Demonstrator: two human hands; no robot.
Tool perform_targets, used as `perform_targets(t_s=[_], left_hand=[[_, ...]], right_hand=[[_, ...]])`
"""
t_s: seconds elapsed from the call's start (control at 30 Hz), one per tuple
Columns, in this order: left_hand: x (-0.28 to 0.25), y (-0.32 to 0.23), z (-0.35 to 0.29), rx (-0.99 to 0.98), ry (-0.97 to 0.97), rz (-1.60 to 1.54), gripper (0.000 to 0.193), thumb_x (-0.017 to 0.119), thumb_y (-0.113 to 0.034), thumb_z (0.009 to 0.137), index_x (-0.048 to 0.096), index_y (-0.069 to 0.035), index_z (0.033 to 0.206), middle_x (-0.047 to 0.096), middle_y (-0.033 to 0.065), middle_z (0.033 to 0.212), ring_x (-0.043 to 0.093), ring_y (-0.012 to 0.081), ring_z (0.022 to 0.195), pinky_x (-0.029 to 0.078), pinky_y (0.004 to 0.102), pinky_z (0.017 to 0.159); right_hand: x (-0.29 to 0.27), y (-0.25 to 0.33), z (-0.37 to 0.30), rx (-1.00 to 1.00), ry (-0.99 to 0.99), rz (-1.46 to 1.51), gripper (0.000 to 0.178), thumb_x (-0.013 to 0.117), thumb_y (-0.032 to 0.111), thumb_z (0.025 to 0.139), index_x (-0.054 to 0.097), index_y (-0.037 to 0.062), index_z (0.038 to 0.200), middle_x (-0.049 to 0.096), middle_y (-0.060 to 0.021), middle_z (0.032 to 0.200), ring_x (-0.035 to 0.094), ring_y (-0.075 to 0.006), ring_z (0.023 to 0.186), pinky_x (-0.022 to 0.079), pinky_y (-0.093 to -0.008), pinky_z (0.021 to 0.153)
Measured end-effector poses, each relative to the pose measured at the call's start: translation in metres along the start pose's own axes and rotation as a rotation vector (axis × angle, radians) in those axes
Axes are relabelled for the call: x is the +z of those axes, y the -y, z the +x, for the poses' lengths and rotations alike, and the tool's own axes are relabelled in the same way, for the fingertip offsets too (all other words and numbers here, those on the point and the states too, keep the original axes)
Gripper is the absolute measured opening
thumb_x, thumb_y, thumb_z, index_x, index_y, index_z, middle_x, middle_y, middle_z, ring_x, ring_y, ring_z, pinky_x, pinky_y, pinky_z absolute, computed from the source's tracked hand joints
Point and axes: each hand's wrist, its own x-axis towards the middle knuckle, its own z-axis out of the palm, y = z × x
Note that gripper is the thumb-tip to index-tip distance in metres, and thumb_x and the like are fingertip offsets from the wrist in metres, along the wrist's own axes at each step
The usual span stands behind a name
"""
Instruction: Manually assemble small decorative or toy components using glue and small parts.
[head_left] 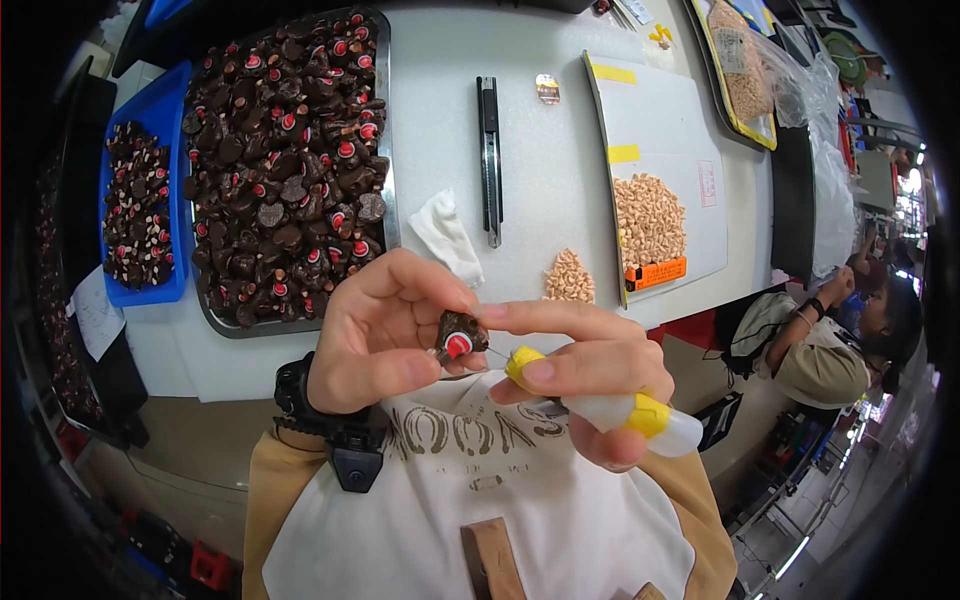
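Between the thumb and fingers of my left hand (375,335) sits a small dark brown piece (461,340) with a red and white round mark on it. My right hand (600,365) is closed round a translucent squeeze bottle (603,412) with yellow bands and a thin needle tip. That tip points left and reaches the brown piece's right side; whether it touches, I cannot tell. A large metal tray (388,60) at the far left is heaped with similar brown pieces. Small pale pieces (570,276) lie in a pile on the table just beyond my right hand.
Beyond my hands lie a black utility knife (489,160), a folded white cloth (446,238) and a small shiny sticker (547,89). A white board (660,120) bears more pale pieces. A blue tray (182,200) stands leftmost. Another person (825,350) sits at the right.
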Motion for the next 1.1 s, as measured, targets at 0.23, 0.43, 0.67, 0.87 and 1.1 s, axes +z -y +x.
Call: perform_targets(t_s=[0.23,0.43,0.67,0.87,1.1], left_hand=[[0.002,0.001,0.002,0.005,-0.001,0.009,0.037,0.056,0.003,0.077,0.045,0.004,0.112,0.056,0.0147,0.105,0.061,0.0198,0.094,0.051,0.0324,0.087],[0.001,0.003,0.002,0.056,-0.082,0.089,0.037,0.058,-0.001,0.075,0.045,0.003,0.109,0.056,0.0143,0.101,0.062,0.0182,0.088,0.052,0.029,0.078],[0.001,0.003,0.001,0.131,-0.134,0.098,0.036,0.06,-0.005,0.074,0.046,0.001,0.107,0.056,0.0157,0.097,0.061,0.0178,0.083,0.05,0.0265,0.07],[0.002,0.002,0.003,0.093,-0.098,0.095,0.036,0.06,-0.004,0.075,0.046,0.001,0.107,0.056,0.0157,0.097,0.061,0.0177,0.082,0.05,0.027,0.07],[0.004,0.002,0.002,0.069,-0.092,0.1,0.035,0.06,-0.004,0.075,0.047,0.001,0.107,0.056,0.0151,0.097,0.06,0.0171,0.082,0.049,0.0269,0.07]], right_hand=[[0.006,0.002,-0.003,0.027,-0.149,0.133,0.055,0.047,0.047,0.091,0.06,-0.0066,0.094,0.065,-0.0177,0.074,0.064,-0.0419,0.088,0.054,-0.0381,0.06],[0.003,0.007,-0.005,0.075,-0.14,0.081,0.05,0.051,0.043,0.09,0.059,-0.0059,0.096,0.065,-0.0168,0.07,0.063,-0.0428,0.091,0.055,-0.042,0.062],[-0.044,0.011,-0.007,0.426,-0.336,-0.735,0.027,0.067,-0.004,0.07,0.058,0.002,0.095,0.066,-0.0114,0.09,0.061,-0.0205,0.08,0.048,-0.0326,0.076],[-0.059,-0.018,-0.012,0.398,0.089,-0.963,0.033,0.069,-0.001,0.057,0.057,0.0068,0.086,0.061,-0.005,0.076,0.054,-0.0255,0.075,0.043,-0.0346,0.067],[-0.049,-0.026,-0.008,0.345,0.181,-1.035,0.034,0.065,-0.002,0.058,0.055,0.0102,0.088,0.056,-0.0033,0.072,0.051,-0.0245,0.078,0.039,-0.0359,0.076]])
